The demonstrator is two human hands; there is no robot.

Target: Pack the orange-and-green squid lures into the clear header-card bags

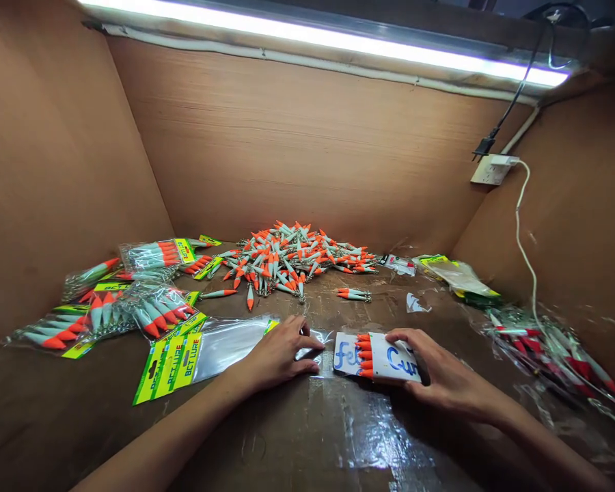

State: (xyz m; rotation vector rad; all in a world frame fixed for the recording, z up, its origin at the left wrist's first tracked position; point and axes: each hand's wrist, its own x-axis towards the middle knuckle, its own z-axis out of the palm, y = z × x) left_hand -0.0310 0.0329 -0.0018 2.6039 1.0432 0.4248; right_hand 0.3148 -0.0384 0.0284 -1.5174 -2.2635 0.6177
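Observation:
My left hand (281, 352) lies over the open end of a clear plastic bag (225, 345) with a yellow-green "BCT LURE" header, its thumb and fingers closed at the bag's edge. More such bags lie overlapped beneath it. My right hand (441, 372) grips a white holder (382, 355) with blue handwriting, thumb at the near edge and fingers at the far one. Orange tips of several fishing lures (365, 355) stick out of the holder toward the left hand; their bodies are hidden inside. A small gap separates holder and bag.
Behind the hands lies a large pile of orange-and-white lures (287, 260), with a few loose lures (353, 295) nearer. Filled lure bags (158, 307) are heaped at left. At right are flat packages (456, 277), red-and-white lures (553, 348) in plastic and a hanging white cable (520, 225).

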